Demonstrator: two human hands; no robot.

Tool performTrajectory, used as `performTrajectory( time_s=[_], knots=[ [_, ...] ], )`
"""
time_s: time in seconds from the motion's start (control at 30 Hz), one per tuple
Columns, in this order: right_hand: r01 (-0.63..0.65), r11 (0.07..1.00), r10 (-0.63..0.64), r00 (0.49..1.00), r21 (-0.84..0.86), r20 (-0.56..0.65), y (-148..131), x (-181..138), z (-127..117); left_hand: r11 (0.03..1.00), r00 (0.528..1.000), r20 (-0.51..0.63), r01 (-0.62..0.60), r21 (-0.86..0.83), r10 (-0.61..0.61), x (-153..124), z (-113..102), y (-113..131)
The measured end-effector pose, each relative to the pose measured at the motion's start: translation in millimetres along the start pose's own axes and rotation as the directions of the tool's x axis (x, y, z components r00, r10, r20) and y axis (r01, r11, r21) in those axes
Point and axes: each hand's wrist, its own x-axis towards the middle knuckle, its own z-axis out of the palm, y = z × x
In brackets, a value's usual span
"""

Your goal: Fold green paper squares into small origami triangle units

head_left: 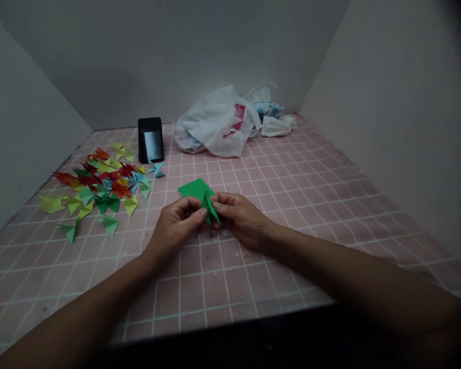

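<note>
Between my two hands is a green folded paper piece (211,209), its pointed flaps standing up and hanging down. My left hand (179,220) pinches it from the left with thumb and fingers. From the other side, my right hand (240,218) grips its edge, the thumb lying along the front. Fingertips hide part of the folds. Just behind the hands lies a square of green paper (195,188), flat on the table; whether it is one sheet or a stack I cannot tell.
A pile of folded paper pieces (103,202) in several colours spreads over the left of the pink checked tabletop (230,287). Behind it a black phone-like device (151,139) leans upright. White plastic bags (218,120) lie at the back, and walls enclose three sides.
</note>
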Motion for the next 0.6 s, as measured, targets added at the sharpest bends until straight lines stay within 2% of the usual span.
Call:
performTrajectory(
  time_s=[0.33, 0.47, 0.6],
  knots=[
    [-0.112, 0.992, 0.111, 0.993, 0.050, 0.026, -3.5, -1.4, 2.0, 1.000, 1.000, 0.026, 0.006, -0.006, -0.006, -2.2, 1.1, 2.2],
    [-0.145, 0.986, 0.139, 0.987, 0.084, 0.077, -2.8, -2.4, 2.7, 0.990, 0.998, -0.039, -0.053, 0.134, 0.058, -1.3, 0.7, 4.6],
    [-0.069, 0.997, 0.067, 0.996, 0.034, 0.052, 0.3, -1.8, 2.2, 0.966, 0.989, -0.105, -0.072, 0.247, 0.100, 0.7, -0.3, 5.7]
  ],
)
